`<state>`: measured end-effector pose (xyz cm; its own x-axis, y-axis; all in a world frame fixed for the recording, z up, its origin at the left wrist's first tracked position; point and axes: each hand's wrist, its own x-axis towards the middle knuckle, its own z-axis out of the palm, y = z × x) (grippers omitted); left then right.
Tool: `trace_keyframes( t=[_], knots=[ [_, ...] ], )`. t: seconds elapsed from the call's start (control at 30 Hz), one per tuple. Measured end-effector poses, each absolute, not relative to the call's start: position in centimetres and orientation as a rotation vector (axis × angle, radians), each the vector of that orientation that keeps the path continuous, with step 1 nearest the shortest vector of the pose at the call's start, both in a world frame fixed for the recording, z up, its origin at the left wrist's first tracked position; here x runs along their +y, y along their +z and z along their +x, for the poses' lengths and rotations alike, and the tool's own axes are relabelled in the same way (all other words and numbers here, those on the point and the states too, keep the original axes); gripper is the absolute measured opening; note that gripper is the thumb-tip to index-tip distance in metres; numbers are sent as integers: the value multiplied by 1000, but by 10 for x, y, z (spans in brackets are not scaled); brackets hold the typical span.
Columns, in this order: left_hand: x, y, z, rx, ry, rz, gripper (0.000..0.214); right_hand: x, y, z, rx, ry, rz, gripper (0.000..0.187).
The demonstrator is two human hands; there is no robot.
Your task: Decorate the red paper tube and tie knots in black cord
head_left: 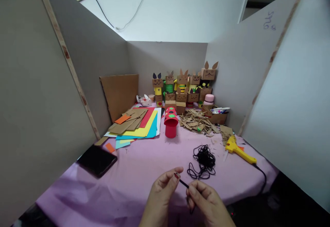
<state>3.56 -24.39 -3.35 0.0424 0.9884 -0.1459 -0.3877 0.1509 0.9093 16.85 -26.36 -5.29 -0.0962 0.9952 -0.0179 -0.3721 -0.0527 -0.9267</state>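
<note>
Between my two hands a short stretch of black cord (184, 183) runs taut, just over the front of the table. My left hand (165, 189) pinches one end between thumb and forefinger. Closed round the cord a little further along is my right hand (205, 199), and a bit of cord hangs below its fingers. Beyond the right hand lies a loose tangle of the black cord (205, 160). Farther back stands a red paper tube (170, 131), with a second red tube (171, 116) dotted with green and black shapes resting on top of it.
Coloured paper and cardboard sheets (140, 131) lie at left, near a black tablet-like device (97, 161). Cardboard scraps (197, 121) and a yellow glue gun (239, 150) with its cable are at right. Several cardboard animal figures (182, 79) stand at the back. Partition walls (165, 56) enclose the table.
</note>
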Motion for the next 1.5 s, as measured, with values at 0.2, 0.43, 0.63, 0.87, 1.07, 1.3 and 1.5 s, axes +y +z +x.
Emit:
trace_keyframes(
  t=[0.2, 0.43, 0.63, 0.87, 1.07, 1.3, 1.5],
  knots=[
    [-243, -42, 44, 910, 1271, 646, 41, -263, -53, 168, -922, 1340, -959, 41],
    [-239, -36, 41, 921, 1357, 515, 41, -265, -52, 170, -1077, 1194, -1062, 40],
    [-236, -30, 21, 1096, 1516, 727, 35, -263, -53, 174, -1121, 1147, -1093, 38],
    [-248, -18, 14, 1142, 1224, 1683, 29, -266, -49, 175, -1243, 1084, -1159, 40],
    [-247, -27, 11, 1197, 1050, 1854, 46, -268, -45, 177, -1308, 1065, -1200, 39],
    [-244, -10, 18, 1133, 866, 2278, 14, -268, -34, 185, -1576, 941, -1230, 34],
    [-243, -8, 11, 1213, 869, 1894, 17, -268, -34, 188, -1412, 965, -1272, 35]
  ],
)
